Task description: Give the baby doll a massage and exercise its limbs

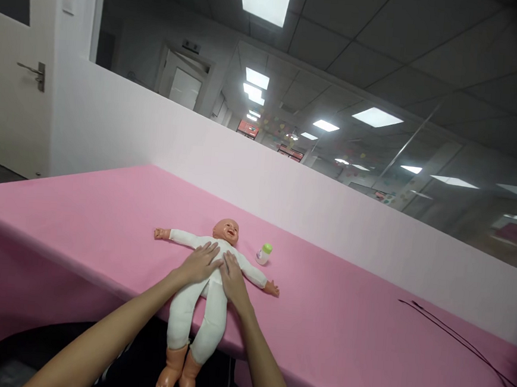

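A baby doll [207, 322] with a white cloth body lies on its back, arms spread wide and its lower legs hanging past the near table edge. My left hand [200, 263] rests flat on the doll's chest, fingers stretched out. Beside it, my right hand [233, 275] lies on the other side of the chest, also with extended fingers. The two hands nearly meet at the middle of the torso. Just right of the doll's head stands a small bottle [264, 254] with a green cap, apart from both hands.
A pink cloth [341, 331] covers the table. Thin black cables [457, 337] lie at its right end. Behind runs a low white wall [251, 169] topped by a glass pane. A door [16, 91] with a metal handle is at the left.
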The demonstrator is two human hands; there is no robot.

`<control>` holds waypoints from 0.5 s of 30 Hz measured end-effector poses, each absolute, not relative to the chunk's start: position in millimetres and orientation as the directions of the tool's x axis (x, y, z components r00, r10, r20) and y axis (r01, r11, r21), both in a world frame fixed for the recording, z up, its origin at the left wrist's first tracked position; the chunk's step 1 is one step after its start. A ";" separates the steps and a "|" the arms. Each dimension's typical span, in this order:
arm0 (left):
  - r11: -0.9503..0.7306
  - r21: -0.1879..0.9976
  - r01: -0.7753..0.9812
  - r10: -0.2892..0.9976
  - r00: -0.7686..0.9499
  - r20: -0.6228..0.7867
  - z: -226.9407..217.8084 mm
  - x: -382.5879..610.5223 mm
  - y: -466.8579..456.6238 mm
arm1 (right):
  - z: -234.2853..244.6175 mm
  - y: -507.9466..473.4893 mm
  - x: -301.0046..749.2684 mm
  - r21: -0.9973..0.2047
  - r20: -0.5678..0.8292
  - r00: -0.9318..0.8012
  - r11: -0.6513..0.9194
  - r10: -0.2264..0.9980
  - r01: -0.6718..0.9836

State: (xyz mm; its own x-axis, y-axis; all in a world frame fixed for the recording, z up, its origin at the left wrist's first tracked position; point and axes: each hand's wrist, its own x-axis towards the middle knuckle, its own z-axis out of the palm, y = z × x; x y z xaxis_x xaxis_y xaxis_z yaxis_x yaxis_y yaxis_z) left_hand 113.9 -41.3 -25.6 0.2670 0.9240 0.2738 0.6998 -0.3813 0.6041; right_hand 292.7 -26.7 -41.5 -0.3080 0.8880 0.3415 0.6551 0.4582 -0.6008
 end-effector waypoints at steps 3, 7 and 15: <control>-0.327 0.591 0.737 0.935 0.160 0.317 -29.7 106.2 -66.9 | -42.7 -16.6 315.2 -0.585 0.368 -0.187 0.383 0.911 0.715; -0.475 0.533 0.701 0.781 0.055 0.623 -70.6 96.9 -152.5 | -43.7 -17.5 368.5 -0.400 0.392 -0.077 0.245 0.917 0.883; -0.740 0.106 0.664 0.388 0.293 0.874 -162.3 94.2 -242.3 | -31.8 -22.1 417.2 -0.282 0.225 0.118 -0.052 0.967 0.958</control>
State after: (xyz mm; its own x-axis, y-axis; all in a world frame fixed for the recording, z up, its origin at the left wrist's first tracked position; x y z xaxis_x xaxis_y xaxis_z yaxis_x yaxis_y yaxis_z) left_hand 94.2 -242.3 -162.3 0.2934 0.3880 0.8737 0.6639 -0.7403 0.1058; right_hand 417.2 -22.1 -31.8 0.1182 0.9672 0.2247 0.9579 -0.0515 -0.2824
